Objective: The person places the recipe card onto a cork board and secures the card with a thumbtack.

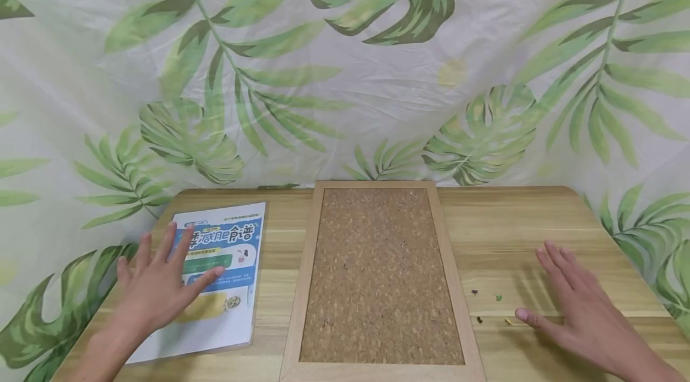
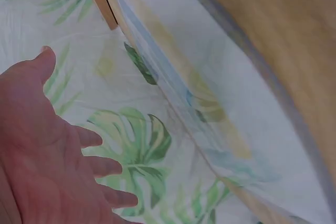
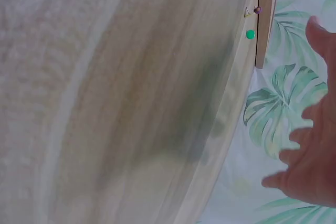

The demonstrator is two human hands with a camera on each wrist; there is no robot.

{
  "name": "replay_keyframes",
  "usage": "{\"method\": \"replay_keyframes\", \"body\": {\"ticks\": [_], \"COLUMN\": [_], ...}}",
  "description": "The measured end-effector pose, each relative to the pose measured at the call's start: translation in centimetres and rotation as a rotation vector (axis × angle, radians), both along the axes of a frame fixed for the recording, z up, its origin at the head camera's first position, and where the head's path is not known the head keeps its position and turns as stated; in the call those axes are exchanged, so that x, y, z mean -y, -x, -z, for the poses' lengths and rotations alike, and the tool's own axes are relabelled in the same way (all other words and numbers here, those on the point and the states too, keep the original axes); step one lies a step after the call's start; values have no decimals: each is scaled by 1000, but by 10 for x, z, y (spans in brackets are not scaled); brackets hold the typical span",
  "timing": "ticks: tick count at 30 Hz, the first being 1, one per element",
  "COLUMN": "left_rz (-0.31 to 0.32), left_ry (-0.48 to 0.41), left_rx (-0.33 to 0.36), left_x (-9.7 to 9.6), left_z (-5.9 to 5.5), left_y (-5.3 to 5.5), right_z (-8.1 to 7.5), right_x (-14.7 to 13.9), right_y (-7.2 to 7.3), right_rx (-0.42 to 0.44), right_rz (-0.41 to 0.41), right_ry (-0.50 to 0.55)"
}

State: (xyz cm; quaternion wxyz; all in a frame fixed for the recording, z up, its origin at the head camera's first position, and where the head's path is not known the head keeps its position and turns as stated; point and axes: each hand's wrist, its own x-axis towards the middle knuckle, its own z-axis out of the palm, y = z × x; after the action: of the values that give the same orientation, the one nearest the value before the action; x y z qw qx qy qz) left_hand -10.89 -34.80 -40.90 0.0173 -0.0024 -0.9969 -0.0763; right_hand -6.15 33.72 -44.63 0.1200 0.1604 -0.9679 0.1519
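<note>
My left hand [image 1: 156, 289] hovers with spread fingers over a laminated sheet [image 1: 242, 310] bearing blue and yellow print; its fingers are straight in the left wrist view. On the right, my right hand [image 1: 584, 316] is held above the table, fingers extended, its shadow falling on the wood. Several small push pins lie left of its thumb, among them a green pin [image 1: 498, 297], a dark pin [image 1: 474, 292] and a yellow pin [image 1: 508, 321]. Between the hands lies a wood-framed cork board [image 1: 383, 280]. Neither hand holds anything.
Light wood-grain table [image 1: 517, 214] carries everything. Behind it and at both sides hangs a white cloth [image 1: 388, 82] printed with green leaves. The board's far end reaches the table's back edge, and the sheet lies near the left edge.
</note>
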Motion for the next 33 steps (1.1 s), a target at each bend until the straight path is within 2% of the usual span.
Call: {"method": "replay_keyframes", "body": {"ticks": [4,8,12,15,21,27,33], "left_rz": [3,20,49,45,-42,-108,-176], "left_ry": [-28,-71,-166,-247,-368,-509,-583], "left_rx": [19,21,11,28,133,197,260], "left_x": [12,27,41,53,78,98,116], "left_z": [3,7,12,13,12,12,15], "left_y": [2,5,7,8,9,6,8], "right_z": [0,-1,-3,-4,-2,-3,-3], "right_x": [-1,1,2,3,6,7,10], "right_y": [3,4,7,9,14,18,23], "right_rx": [20,64,87,74,-11,5,-9], "right_rz": [-61,-61,-57,-69,-116,-95,-114], "right_ry": [73,116,138,143,141,142,187]}}
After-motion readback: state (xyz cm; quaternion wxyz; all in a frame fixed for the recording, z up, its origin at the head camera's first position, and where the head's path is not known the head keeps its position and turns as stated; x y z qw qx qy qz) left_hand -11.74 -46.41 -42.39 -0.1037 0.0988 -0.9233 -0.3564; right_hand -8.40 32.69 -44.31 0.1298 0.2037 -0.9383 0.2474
